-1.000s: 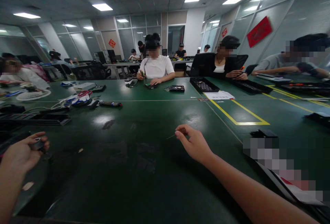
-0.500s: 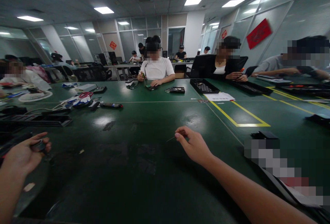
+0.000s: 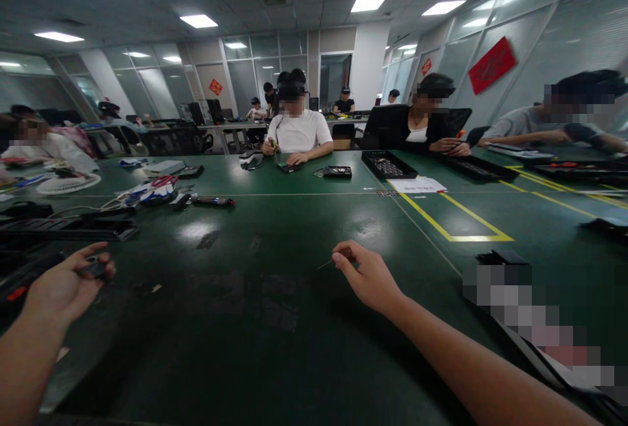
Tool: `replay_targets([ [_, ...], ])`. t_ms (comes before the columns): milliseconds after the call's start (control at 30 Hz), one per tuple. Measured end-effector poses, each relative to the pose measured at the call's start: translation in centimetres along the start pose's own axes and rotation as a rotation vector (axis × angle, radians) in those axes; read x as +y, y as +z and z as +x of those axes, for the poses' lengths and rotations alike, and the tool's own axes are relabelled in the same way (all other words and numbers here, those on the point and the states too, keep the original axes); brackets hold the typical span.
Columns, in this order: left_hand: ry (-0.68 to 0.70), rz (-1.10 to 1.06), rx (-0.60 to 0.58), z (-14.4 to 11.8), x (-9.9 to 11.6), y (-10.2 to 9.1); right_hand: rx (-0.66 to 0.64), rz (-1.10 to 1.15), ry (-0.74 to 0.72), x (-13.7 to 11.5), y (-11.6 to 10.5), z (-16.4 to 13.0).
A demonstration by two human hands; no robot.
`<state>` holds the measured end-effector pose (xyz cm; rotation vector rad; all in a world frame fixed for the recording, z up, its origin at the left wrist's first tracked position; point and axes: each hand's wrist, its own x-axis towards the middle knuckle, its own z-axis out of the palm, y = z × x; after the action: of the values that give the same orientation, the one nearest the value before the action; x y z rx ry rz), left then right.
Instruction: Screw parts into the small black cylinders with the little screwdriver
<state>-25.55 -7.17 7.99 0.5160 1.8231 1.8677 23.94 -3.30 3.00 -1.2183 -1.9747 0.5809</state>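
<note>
My left hand [image 3: 63, 288] is raised over the left side of the green table [image 3: 235, 360], palm turned up. Its fingers curl around a small dark grey piece [image 3: 95, 267] whose kind I cannot make out; the index finger points outward. Near the middle of the table, my right hand [image 3: 364, 273] pinches a thin pin-like rod [image 3: 324, 264] between thumb and fingers. The rod's tip sticks out to the left, and its other end is hidden by the fingers. The two hands are well apart.
Black trays [image 3: 118, 230] lie at the left. Beyond them are tangled cables and red-handled scissors [image 3: 164, 180], with a screwdriver [image 3: 213, 201] nearby. Co-workers [image 3: 297, 128] sit across the table. Yellow tape [image 3: 481, 238] marks the right side, and a blurred-out item lies at the near right.
My left hand has moved to the right and slightly up with the small dark piece in it. My right hand and the rod have stayed almost still.
</note>
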Motion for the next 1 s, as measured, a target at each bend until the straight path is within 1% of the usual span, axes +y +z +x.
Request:
replay_targets([
  [100,-0.037,-0.077,-0.165,-0.5,-1.1,2.2,0.003,-0.007,0.028,-0.2,0.0,0.0],
  [167,-0.044,-0.06,-0.287,-1.5,-2.0,4.3,0.002,-0.012,0.044,-0.2,0.0,0.0],
  [233,-0.046,-0.06,-0.426,-3.2,-2.8,6.9,0.01,-0.013,0.047,-0.1,0.0,0.0],
  [300,-0.049,-0.059,-0.56,-5.4,-3.4,9.6,0.03,-0.011,0.04,0.1,0.1,0.0],
  [367,-0.054,-0.041,-0.665,-8.0,-3.7,12.4,0.058,-0.007,0.031,0.3,0.2,0.0],
  [433,-0.062,-0.054,-0.801,-10.7,-3.9,14.9,0.083,-0.001,0.018,0.5,0.2,-0.1],
  [533,-0.137,-0.155,-0.964,-14.5,-4.4,18.1,0.101,0.007,-0.001,0.5,0.1,-0.1],
  [600,-0.159,-0.204,-1.049,-16.6,-5.0,19.8,0.1,0.006,0.003,0.3,0.0,0.0],
  [633,-0.141,-0.203,-1.077,-17.5,-5.4,20.6,0.098,0.002,0.008,0.2,-0.1,0.0],
  [700,-0.038,-0.171,-1.107,-18.9,-6.2,21.7,0.104,-0.015,0.021,0.0,-0.2,0.0],
  [767,0.074,-0.115,-1.131,-19.8,-7.2,22.4,0.131,-0.035,0.029,-0.1,-0.3,0.0],
  [800,0.107,-0.088,-1.151,-20.0,-7.7,22.6,0.152,-0.043,0.033,-0.1,-0.4,0.0],
  [867,0.135,-0.043,-1.196,-20.2,-8.5,22.6,0.193,-0.05,0.036,-0.2,-0.5,0.0],
  [1000,0.122,-0.01,-1.263,-20.0,-9.4,22.0,0.275,-0.037,0.024,-0.5,-0.8,0.0],
])
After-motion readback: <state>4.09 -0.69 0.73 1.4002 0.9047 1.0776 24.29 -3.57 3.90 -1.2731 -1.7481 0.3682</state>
